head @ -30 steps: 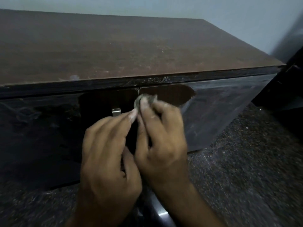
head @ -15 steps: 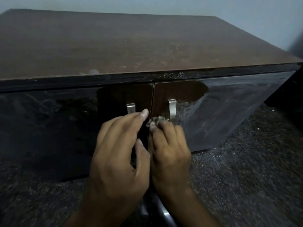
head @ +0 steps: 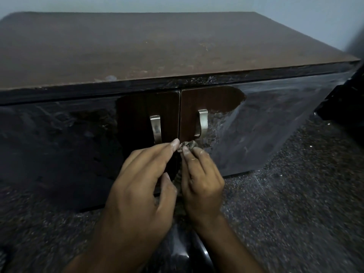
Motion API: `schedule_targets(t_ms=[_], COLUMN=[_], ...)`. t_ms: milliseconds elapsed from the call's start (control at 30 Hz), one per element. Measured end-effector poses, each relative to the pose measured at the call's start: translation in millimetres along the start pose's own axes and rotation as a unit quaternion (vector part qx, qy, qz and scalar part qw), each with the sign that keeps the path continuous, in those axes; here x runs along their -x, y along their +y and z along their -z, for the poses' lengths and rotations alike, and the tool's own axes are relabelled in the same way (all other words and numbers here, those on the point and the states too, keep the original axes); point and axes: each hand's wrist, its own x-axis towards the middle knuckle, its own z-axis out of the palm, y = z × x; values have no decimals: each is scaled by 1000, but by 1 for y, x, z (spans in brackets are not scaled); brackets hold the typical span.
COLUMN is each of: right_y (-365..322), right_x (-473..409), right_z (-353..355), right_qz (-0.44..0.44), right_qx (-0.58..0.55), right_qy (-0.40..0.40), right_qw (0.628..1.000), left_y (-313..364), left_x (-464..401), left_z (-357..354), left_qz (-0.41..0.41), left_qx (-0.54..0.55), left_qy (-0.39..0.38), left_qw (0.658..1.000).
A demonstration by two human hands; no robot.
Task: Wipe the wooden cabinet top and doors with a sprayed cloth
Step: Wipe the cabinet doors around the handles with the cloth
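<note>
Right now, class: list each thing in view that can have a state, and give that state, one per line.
Left door: shut, smeared.
Right door: shut, smeared.
Cabinet top: dusty.
Cloth: wadded small, pinched.
Left hand: fingertips at cloth.
Right hand: pinching cloth.

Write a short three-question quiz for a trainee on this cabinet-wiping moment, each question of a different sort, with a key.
1. True or false: both cabinet doors are shut.
2. Multiple choice: the small wad of cloth is pinched at the fingertips of A) the right hand B) the left hand C) neither hand.
3. Fill in: each door carries one metal ____ near the centre gap.

Key
1. True: the left door and right door sit flush, with only a thin gap between them.
2. A; the left hand's fingertips sit right beside the wad, and contact cannot be judged.
3. Handle: the left handle and right handle.
</note>
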Motion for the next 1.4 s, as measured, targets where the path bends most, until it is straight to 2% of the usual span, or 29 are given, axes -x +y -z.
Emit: schedule_targets(t_ms=[100,233,400,467,600,700,767,833,933,1100,1200,1300,1400], right_y=[-7,4,2,-3,-1,11,17,15,5,-3,7,11,4], right_x=[-11,-2,-21,-36,-56,-52,-37,-30,-49,-95,-74,-45,-57], right_z=[0,1,17,23,33,29,24,22,28,40,32,26,29], right_qz=[-7,-12,-196,-234,-136,-81,-94,-144,-184,-100,-72,-93,-109], right_qx=[-18,-20,-122,-151,-137,-97,-83,-98,-125,-109,-92,-94,-129], right_qy=[23,-3,64,75,107,98,79,72,95,162,132,87,97], right_qw=[1000,1000,971,958,975,987,989,982,970,976,984,987,981], left_y=[1,1,5,6,11,9,9,9,5,-2,-3,0,3], left_x=[2,2,4,3,-1,-1,0,1,4,8,9,8,10], left_z=[5,8,3,0,-7,-13,-13,-13,-11,-6,-3,0,1], left_qz=[-7,5,8,3,-10,-22,-20,-19,-25,-24,-23,-28,-41], left_qx=[-9,-14,-8,-10,-10,-11,-10,-8,-17,-21,-19,-19,-21], left_qy=[-35,-77,-117,-121,-128,-142,-148,-147,-150,-146,-136,-127,-129], left_qw=[999,997,993,993,992,989,989,989,988,989,990,991,991])
